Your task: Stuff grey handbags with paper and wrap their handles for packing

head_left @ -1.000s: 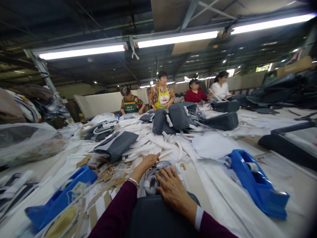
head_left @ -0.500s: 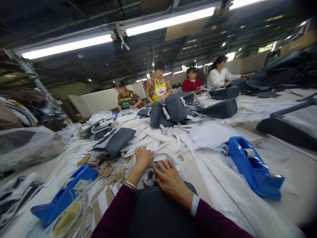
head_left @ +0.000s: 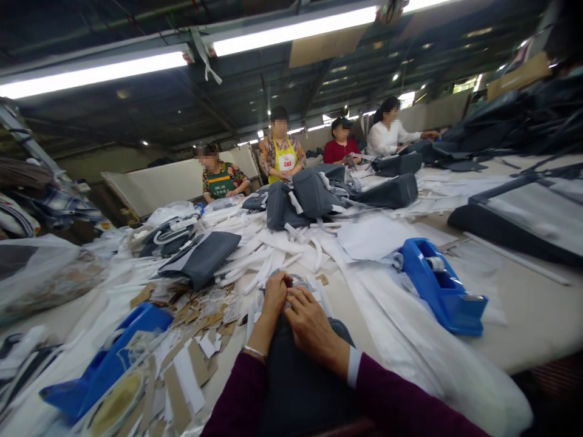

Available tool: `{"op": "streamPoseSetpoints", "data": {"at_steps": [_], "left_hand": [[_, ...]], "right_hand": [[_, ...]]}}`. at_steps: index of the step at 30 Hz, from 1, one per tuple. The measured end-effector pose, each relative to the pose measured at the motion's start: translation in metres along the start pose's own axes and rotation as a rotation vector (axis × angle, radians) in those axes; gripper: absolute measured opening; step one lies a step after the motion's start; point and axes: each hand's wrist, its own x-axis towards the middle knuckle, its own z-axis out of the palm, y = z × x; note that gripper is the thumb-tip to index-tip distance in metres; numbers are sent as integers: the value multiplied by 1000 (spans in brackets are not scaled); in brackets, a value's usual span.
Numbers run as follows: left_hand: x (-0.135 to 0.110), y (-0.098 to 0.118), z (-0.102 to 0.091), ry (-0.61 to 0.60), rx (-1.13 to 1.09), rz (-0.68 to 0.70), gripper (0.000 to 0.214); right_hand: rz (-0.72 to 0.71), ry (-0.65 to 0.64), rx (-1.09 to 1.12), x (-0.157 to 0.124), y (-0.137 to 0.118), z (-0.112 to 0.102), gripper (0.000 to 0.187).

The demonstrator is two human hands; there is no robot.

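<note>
A dark grey bag lies on the table right in front of me, between my forearms. At its far end my left hand is closed with its fingers curled; whatever they pinch is hidden. My right hand rests over the bag's far edge, its bent fingers drawn together against my left hand. What those fingertips hold cannot be made out. Some clear plastic and a pale tube-like piece show just beyond and beside the hands.
Blue tape dispensers stand at left and right. Cardboard scraps and a tape roll lie left. A folded grey bag, stacked grey bags and white padding strips lie ahead. Several co-workers stand across the table.
My hands have come together over the bag's far end. The right hand's spread fingers have bent inward toward the left hand. The view has shifted slightly to the right.
</note>
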Motion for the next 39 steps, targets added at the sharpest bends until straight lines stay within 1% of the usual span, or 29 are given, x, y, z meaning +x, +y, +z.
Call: {"op": "streamPoseSetpoints", "data": {"at_steps": [2,5,7,9,11,13,15,17,19,21,22,24,26,28,30,32,34,36,37,39], "left_hand": [[-2,-2,1,7,13,30,26],[-6,2,2,27,41,65,25],[-10,9,0,48,57,83,26],[-20,21,-5,77,65,124,27],[-38,34,-10,104,52,193,28],[-62,43,-16,99,15,242,28],[-86,45,-21,41,-39,222,27],[-105,42,-25,-48,-94,181,27],[-117,34,-28,-134,-125,158,29],[-122,27,-28,-191,-107,157,30],[-124,23,-27,-204,-84,153,32],[-126,17,-25,-222,-26,127,44],[-128,13,-23,-248,15,99,59],[-129,12,-24,-289,37,99,63],[-128,16,-28,-340,72,116,62],[-124,23,-33,-404,144,116,60],[-117,32,-39,-488,222,121,58],[-108,41,-45,-589,278,139,57],[-103,45,-48,-645,298,150,56],[-95,51,-52,-747,329,165,51]], "right_hand": [[-28,-40,9,-13,-9,-2,19],[-66,-102,11,-29,-19,1,24],[-66,-107,15,-33,-21,4,29],[-66,-100,30,-32,-20,8,31],[-57,-73,51,-30,-17,11,34],[-54,-35,82,-28,-16,12,35],[-49,14,123,-29,-17,12,34],[-24,67,183,-32,-19,9,30],[56,130,273,-31,-19,4,27],[202,214,380,-24,-8,-3,26],[286,258,421,-17,2,-7,26],[436,310,438,7,32,-12,24],[556,270,346,37,70,-11,24],[723,160,216,66,105,-4,26],[890,13,137,88,129,7,42],[998,-97,120,100,140,17,61],[1049,-132,131,104,143,22,68],[1071,-115,145,101,143,17,60],[1075,-104,158,97,143,10,52],[1067,-85,204,82,140,-10,35]]}}
